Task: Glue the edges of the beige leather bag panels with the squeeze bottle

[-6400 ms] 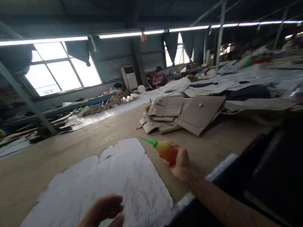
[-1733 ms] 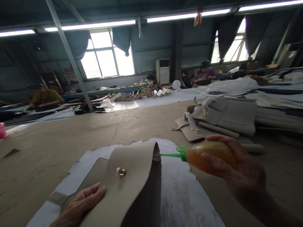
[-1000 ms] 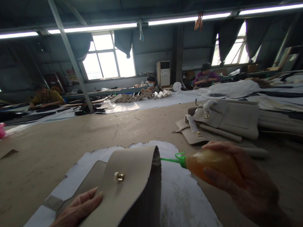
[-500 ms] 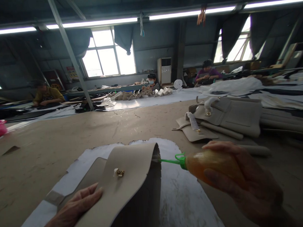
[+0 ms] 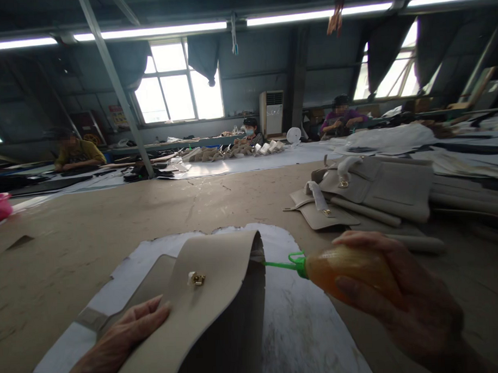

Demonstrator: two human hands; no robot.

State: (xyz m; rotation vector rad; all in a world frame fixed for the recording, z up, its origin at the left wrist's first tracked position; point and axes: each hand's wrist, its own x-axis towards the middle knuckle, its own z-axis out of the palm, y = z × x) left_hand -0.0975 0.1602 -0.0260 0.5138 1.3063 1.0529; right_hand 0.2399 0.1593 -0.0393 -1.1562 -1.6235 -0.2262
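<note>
The right hand (image 5: 408, 295) has its fingers wrapped around a squeeze bottle (image 5: 333, 262), the thumb pressed along its near side and the other fingers over the top and behind. The bottle lies almost level, its body translucent amber and narrowing to a green cap with a small curved loop and a long thin green nozzle (image 5: 281, 265). The nozzle tip points left into the open fold of a beige bag panel (image 5: 212, 307); whether it touches the material cannot be told.

The left hand (image 5: 133, 329) rests at the panel's left edge, fingers close together with their tips against it; whether they also pinch from underneath is hidden. The panel is smooth and bent over in a high curve, its outer face pale, its inner side dark in shadow. A gold-toned clasp (image 5: 199, 279) with a white scrap beside it sits on the outer face.

Below the panel is a smudged, ragged-edged white sheet (image 5: 306, 320), spread on the near part of the brown worktop (image 5: 184, 205). Toward the worktop's far edge, on the right, lies a pile of matching bag pieces (image 5: 400, 186).
</note>
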